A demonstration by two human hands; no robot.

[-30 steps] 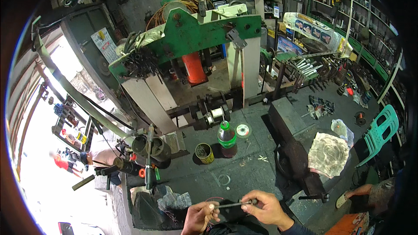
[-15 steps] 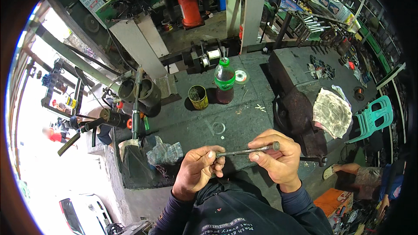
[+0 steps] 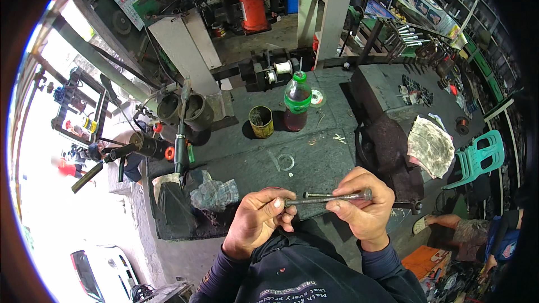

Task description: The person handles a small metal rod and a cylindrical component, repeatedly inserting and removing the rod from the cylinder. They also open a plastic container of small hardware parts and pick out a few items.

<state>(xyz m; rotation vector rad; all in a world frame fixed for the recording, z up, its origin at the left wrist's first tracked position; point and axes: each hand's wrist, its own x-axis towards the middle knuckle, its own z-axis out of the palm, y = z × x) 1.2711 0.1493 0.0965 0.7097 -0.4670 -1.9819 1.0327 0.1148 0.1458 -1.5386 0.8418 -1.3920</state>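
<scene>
I have a long metal bolt (image 3: 328,197) held level in front of my chest, above the near edge of the bench (image 3: 314,163). My left hand (image 3: 259,219) is closed round its left end, thumb on top, and my right hand (image 3: 365,205) pinches the right end, where the head shows beside my fingers. A moment ago the bolt was lower and further to my left, and my hands were tucked against my body; since then my head has tipped down and the bolt has come up and out between both hands, so I judge I am now looking it over or working something along its shaft, though whether a nut sits on it is too small to tell. On the bench beyond my hands lie a metal ring (image 3: 286,162) and a few small bits, then a yellow tin (image 3: 261,122) and a plastic bottle with a green cap (image 3: 297,101) standing just beside each other. A checked rag (image 3: 213,195) lies near my left hand, and a dark bench vise (image 3: 387,151) stands just beyond my right, with a dirty cloth (image 3: 431,146) past it. The vise handle is near my right wrist and could catch it if I swing the bolt outward. Green chairs (image 3: 477,157) are stacked further right.
</scene>
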